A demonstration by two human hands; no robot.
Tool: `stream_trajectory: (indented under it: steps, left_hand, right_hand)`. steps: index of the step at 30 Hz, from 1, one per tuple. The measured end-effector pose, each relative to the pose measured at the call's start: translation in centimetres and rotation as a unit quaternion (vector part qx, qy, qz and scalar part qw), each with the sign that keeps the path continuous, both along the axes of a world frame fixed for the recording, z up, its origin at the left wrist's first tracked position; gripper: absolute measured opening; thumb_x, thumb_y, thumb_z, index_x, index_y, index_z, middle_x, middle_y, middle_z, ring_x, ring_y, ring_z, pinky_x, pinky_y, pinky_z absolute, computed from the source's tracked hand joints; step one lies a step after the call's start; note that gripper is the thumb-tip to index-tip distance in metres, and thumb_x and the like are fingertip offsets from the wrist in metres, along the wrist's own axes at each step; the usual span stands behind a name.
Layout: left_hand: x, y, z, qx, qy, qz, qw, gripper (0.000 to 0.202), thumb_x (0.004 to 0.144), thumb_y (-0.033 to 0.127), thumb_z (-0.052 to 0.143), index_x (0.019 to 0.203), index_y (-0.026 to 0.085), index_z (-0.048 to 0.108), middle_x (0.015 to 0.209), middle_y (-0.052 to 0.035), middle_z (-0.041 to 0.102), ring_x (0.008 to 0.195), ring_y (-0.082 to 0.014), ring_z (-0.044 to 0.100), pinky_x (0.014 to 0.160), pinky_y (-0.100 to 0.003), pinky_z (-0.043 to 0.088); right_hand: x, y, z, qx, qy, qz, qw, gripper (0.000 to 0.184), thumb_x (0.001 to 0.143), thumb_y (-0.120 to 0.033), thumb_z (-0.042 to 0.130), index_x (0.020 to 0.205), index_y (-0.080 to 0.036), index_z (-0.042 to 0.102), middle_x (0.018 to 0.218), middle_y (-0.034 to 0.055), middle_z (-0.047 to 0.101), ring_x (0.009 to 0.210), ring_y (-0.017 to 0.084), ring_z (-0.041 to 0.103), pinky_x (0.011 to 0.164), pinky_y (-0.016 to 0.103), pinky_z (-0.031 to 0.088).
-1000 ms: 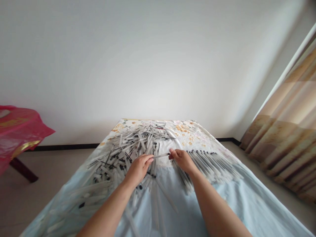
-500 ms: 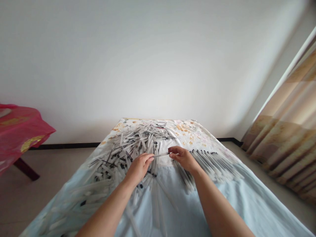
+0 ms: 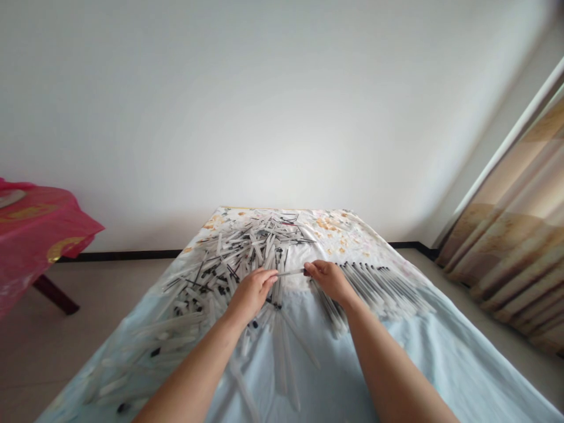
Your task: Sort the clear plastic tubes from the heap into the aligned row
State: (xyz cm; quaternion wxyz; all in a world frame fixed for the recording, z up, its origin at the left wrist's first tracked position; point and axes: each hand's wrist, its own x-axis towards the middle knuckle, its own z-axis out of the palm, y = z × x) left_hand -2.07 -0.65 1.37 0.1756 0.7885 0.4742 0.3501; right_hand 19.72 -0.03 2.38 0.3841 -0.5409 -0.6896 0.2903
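Observation:
A slim pen with a translucent barrel is held level above the cloth between my two hands. My left hand is closed, its thumb and fingertips pinching the barrel's left end. My right hand pinches the black cap end at the right. Beneath and left of my left hand spreads a loose pile of pen parts: pale barrels, black caps and thin dark refills. Close to my right hand lies a neat row of capped pens, side by side with black ends pointing away.
A table covered with a light blue and floral cloth reaches toward a white wall. To the left stands another table under a red plastic cover. A patterned curtain hangs at the right.
The fingers of my right hand have closed together on the pen's black end; before, they were slightly spread around it. My left hand keeps its pinch. The whole view has shifted slightly.

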Motion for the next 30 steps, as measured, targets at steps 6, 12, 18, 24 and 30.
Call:
stream_trajectory:
  steps: [6, 12, 18, 24, 30]
  left_hand:
    - [0.0, 0.0, 0.0, 0.002, -0.009, 0.001, 1.000, 0.031, 0.082, 0.033, 0.038, 0.099, 0.022, 0.062, 0.093, -0.0061, 0.062, 0.088, -0.0188, 0.057, 0.079, -0.029, 0.042]
    - [-0.1, 0.0, -0.1, 0.012, 0.009, 0.002, 1.000, 0.032, 0.081, 0.036, 0.040, 0.098, 0.022, 0.063, 0.090, -0.0058, 0.062, 0.088, -0.0184, 0.056, 0.080, -0.029, 0.041]
    - [-0.3, 0.1, -0.5, 0.027, 0.038, -0.001, 0.999, 0.025, 0.077, 0.031, 0.049, 0.092, 0.021, 0.066, 0.085, -0.0057, 0.063, 0.085, -0.0191, 0.055, 0.080, -0.031, 0.040]
    - [-0.5, 0.5, -0.7, 0.007, -0.041, 0.059, 0.997, 0.028, 0.076, 0.036, 0.049, 0.092, 0.020, 0.065, 0.088, -0.0060, 0.064, 0.084, -0.0195, 0.058, 0.078, -0.031, 0.042]
    - [-1.1, 1.7, -0.8, -0.055, -0.238, 0.126, 0.962, 0.038, 0.071, 0.042, 0.054, 0.096, 0.015, 0.062, 0.082, -0.0080, 0.067, 0.076, -0.0205, 0.061, 0.071, -0.031, 0.045]
  right_hand:
    - [0.2, 0.4, -0.3, -0.007, 0.072, 0.047, 0.996, 0.033, 0.072, -0.043, 0.053, 0.090, -0.015, 0.061, 0.078, 0.0032, 0.063, 0.068, 0.014, 0.054, 0.063, 0.025, 0.040]
    - [0.0, 0.5, -0.8, -0.011, 0.048, 0.026, 0.998, 0.030, 0.074, -0.041, 0.050, 0.082, -0.014, 0.063, 0.066, 0.0007, 0.059, 0.060, 0.012, 0.049, 0.059, 0.024, 0.038]
    - [-0.5, 0.5, -1.7, -0.018, 0.043, 0.015, 0.999, 0.033, 0.074, -0.043, 0.048, 0.080, -0.014, 0.062, 0.063, 0.0001, 0.057, 0.057, 0.011, 0.047, 0.056, 0.023, 0.036]
    - [-1.2, 0.4, -1.8, 0.000, 0.059, -0.033, 0.998, 0.035, 0.076, -0.044, 0.048, 0.088, -0.014, 0.061, 0.071, 0.0040, 0.062, 0.065, 0.015, 0.054, 0.060, 0.025, 0.041]
    - [-4.2, -1.5, -1.4, 0.030, -0.053, 0.074, 0.995, 0.023, 0.076, -0.030, 0.052, 0.093, -0.019, 0.063, 0.080, 0.0041, 0.065, 0.072, 0.015, 0.057, 0.068, 0.026, 0.042]
